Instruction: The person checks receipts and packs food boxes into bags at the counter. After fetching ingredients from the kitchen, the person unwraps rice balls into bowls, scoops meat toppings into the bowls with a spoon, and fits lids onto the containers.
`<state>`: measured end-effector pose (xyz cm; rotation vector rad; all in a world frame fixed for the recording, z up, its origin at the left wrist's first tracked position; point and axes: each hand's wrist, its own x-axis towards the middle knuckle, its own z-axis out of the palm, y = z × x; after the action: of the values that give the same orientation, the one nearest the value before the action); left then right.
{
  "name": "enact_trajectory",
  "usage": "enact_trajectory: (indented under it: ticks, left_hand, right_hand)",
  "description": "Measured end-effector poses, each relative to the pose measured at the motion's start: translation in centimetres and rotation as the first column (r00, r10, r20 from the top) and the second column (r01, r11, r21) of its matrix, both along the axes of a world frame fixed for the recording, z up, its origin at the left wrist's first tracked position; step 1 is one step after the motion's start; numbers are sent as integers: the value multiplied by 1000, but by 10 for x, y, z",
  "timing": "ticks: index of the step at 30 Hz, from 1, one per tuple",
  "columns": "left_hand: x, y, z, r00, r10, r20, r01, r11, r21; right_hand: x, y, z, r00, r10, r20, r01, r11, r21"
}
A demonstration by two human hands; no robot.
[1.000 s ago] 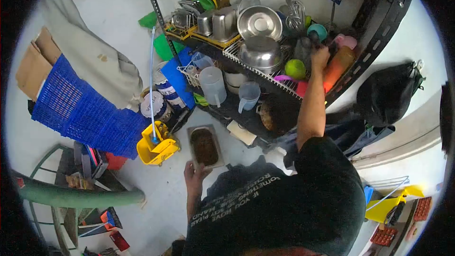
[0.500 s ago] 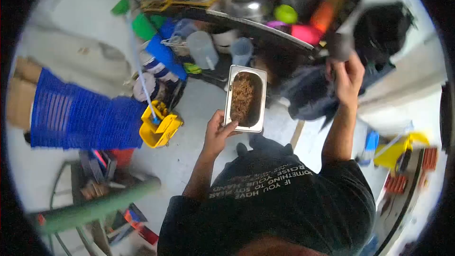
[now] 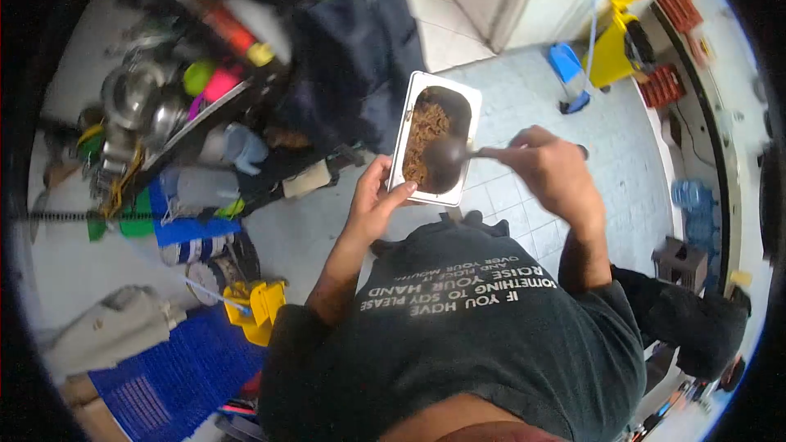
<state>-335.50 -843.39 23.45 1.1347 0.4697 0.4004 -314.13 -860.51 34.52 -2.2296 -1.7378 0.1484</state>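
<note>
My left hand [image 3: 377, 201] grips the lower left corner of a rectangular steel food pan [image 3: 475, 102], thumb over the rim. Brown shredded food [image 3: 427, 127], perhaps meat, lies along the pan's left side, and the dark inner wall shows at the right. In my right hand [image 3: 553, 170], closed around its handle, is a large dark serving spoon [image 3: 447, 152]. Its rounded bowl is inside the pan, over the right edge of the food. Motion blur hides whether the spoon touches the food.
Steel bowls [image 3: 135, 98] and colourful dishes crowd a shelf at the left. Below it stand a yellow mop bucket [image 3: 260, 311] and stacked blue crates [image 3: 184, 368]. A yellow bin [image 3: 612, 53], blue dustpan [image 3: 565, 61] and water bottles [image 3: 696, 205] line the right side.
My right hand has brought the spoon down and left, from beside the pan into it. My body and view have turned right, so the shelf now lies at the left. My left hand keeps the pan.
</note>
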Motion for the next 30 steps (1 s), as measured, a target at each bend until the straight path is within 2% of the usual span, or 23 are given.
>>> enact_trajectory:
  ticks: [2,3,5,6,8,10,12,14,17,18,20,25,29,30]
  left_hand:
    - [62,-7,-12,993,-114,16,114,993,-6]
    - [91,-12,-9,986,-160,38,162,985,-66]
    - [146,-21,-15,974,-224,27,225,972,-71]
    - [167,-26,-18,969,-245,17,245,966,-82]
    - [204,-33,-24,962,-273,-4,271,957,-98]
    - [239,-27,-27,961,-276,-25,272,956,-107]
    - [276,-16,-33,966,-255,-38,251,963,-98]
    - [313,3,-39,971,-233,-46,229,970,-82]
    - [372,52,-53,979,-192,-63,185,977,-103]
    - [393,71,-58,981,-185,-56,180,979,-94]
    - [434,113,-60,986,-141,-88,131,985,-111]
    - [528,227,-58,997,-41,-73,35,996,-86]
    - [590,321,-67,997,18,-69,-22,998,-62]
    - [606,344,-67,997,41,-68,-46,997,-68]
  right_hand:
    - [29,-12,-16,995,-4,99,1,1000,29]
    - [46,-17,-24,995,-41,89,39,999,23]
    - [89,-27,-34,940,3,340,14,999,-46]
    - [114,-31,-36,945,-21,326,41,998,-54]
    - [169,-34,-41,874,-85,479,80,996,31]
    - [212,-29,-35,882,-87,463,85,996,24]
    - [247,-13,-35,845,-176,506,175,983,50]
    - [277,14,-44,851,-173,495,151,985,85]
    - [326,76,-85,925,94,369,-107,994,16]
    - [351,100,-96,921,97,378,-113,993,22]
    - [409,150,-106,892,14,451,-27,999,22]
    - [529,272,-94,945,-64,321,31,994,106]
    - [575,375,-114,957,-78,279,73,997,30]
    - [582,400,-124,983,-53,176,63,997,-52]
